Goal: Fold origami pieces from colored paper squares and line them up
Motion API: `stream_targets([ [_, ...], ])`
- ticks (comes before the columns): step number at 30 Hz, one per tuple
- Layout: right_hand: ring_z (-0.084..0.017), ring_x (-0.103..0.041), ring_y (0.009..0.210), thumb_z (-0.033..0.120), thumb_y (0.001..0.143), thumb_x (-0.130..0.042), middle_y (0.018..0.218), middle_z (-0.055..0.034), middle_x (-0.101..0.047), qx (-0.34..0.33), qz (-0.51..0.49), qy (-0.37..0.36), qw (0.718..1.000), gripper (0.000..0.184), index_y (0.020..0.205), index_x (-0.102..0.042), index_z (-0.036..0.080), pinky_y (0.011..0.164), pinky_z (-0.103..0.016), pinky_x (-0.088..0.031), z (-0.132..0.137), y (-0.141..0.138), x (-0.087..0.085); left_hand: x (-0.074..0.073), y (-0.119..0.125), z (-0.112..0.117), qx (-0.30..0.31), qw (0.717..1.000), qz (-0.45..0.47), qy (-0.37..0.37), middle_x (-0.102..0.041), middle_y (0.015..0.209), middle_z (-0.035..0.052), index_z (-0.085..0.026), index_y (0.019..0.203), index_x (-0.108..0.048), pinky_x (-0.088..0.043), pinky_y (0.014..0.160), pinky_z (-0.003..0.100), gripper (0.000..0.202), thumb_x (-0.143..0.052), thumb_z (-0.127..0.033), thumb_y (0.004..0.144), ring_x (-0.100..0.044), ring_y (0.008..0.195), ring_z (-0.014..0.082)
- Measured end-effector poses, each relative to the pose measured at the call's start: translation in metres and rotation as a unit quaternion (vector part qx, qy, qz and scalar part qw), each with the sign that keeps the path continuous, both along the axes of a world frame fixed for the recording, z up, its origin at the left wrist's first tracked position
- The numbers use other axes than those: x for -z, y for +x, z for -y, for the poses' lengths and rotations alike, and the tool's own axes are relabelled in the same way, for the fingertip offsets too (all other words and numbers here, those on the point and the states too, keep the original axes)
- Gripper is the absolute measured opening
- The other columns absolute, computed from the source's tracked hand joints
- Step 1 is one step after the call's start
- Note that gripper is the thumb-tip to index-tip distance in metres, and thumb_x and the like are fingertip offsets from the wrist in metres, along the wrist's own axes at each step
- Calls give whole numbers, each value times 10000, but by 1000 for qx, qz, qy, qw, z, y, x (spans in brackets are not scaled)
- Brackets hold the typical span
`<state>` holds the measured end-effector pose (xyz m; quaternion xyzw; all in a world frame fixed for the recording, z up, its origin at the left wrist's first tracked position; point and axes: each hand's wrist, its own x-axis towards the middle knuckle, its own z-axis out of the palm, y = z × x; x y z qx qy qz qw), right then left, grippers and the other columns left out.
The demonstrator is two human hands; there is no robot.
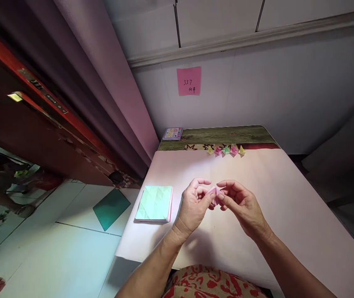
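Note:
Both my hands meet above the middle of the pale pink table cover [288, 215]. My left hand [194, 205] and my right hand [242, 203] pinch a small folded pink paper piece [213, 194] between their fingertips; most of the piece is hidden by the fingers. A stack of square papers [154, 203], pale green on top with pink edges below, lies on the table to the left of my left hand.
Several small folded paper shapes [226, 150], yellow, pink and green, stand in a row at the table's far edge. A colourful paper pack [172, 133] lies at the far left corner. A pink note [189, 81] hangs on the wall. A green sheet [111, 208] lies on the floor left of the table.

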<state>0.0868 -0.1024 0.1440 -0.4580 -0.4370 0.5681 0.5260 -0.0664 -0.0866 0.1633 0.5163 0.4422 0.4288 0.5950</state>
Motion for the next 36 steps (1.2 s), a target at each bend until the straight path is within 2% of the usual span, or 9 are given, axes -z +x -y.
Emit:
stream_targets([
  [3, -164, -597, 657, 476, 755, -763, 748, -48, -671, -8, -9, -14, 1000, 330, 904, -682, 194, 564, -286, -490, -1, 1, 5, 1, 2, 1, 1, 1000, -11, 3, -644, 681, -1, -168, 1048, -542, -519, 610, 262, 372, -695, -414, 814, -606, 619, 132],
  [6, -141, -561, 615, 451, 748, -774, 738, -33, -655, 40, -25, -5, 999, 309, 893, -681, 194, 566, -286, -485, -2, -2, 12, 5, 7, 1, -1, 998, 42, -40, -667, 722, 18, -160, 1021, -545, -526, 610, 279, 453, -791, -381, 711, -638, 639, 153],
  [11, -140, -546, 639, 442, 764, -761, 754, -16, -637, 106, -25, 28, 994, 322, 974, -662, 219, 611, -290, -494, 2, -12, 18, 14, 9, 2, -12, 993, 90, -81, -676, 749, 43, -134, 803, -621, -510, 581, 261, 340, -808, -391, 681, -624, 637, 138],
  [16, -194, -630, 814, 473, 802, -723, 889, -57, -690, 25, 17, 31, 999, 336, 1013, -676, 215, 761, -331, -516, 2, -2, 17, 15, -3, 0, 14, 997, 30, -72, -676, 784, 42, -136, 828, -661, -516, 601, 266, 264, -777, -343, 713, -595, 644, 125],
  [20, -177, -615, 727, 495, 798, -724, 796, -49, -689, -38, 36, 23, 998, 319, 889, -693, 190, 697, -315, -498, -2, 7, 20, 15, -8, -6, 69, 996, -26, -53, -677, 747, 48, -132, 783, -677, -481, 595, 248, 258, -743, -380, 753, -577, 647, 122],
  [23, -148, -575, 656, 508, 812, -705, 737, -40, -672, -36, 22, -4, 999, 330, 811, -668, 180, 621, -287, -463, -1, 6, 23, 20, -7, -9, 59, 996, 2, -72, -667, 700, 43, -124, 765, -672, -488, 617, 257, 289, -751, -402, 746, -572, 620, 117],
  [26, -151, -588, 658, 493, 811, -710, 750, -31, -667, -48, -13, -35, 998, 365, 1008, -652, 191, 621, -290, -476, 4, 3, 25, 26, -8, -10, 32, 993, 36, -110, -652, 669, 36, -117, 817, -661, -511, 615, 285, 318, -758, -408, 735, -588, 599, 131],
  [30, -160, -600, 713, 463, 854, -670, 764, -14, -639, -65, -18, 3, 998, 430, 1197, -608, 212, 696, -318, -503, 7, 7, 25, 22, -13, -9, 34, 993, 41, -106, -673, 714, 46, -119, 985, -621, -489, 581, 265, 383, -750, -389, 746, -603, 609, 137],
  [36, -153, -589, 745, 378, 830, -723, 823, -33, -653, -115, -18, 30, 993, 258, 1016, -681, 205, 695, -299, -502, 4, 11, 24, 11, -13, -10, 61, 996, -15, -68, -566, 588, -51, -180, 873, -498, -393, 481, 200, 338, -749, -369, 750, -511, 503, 89],
])
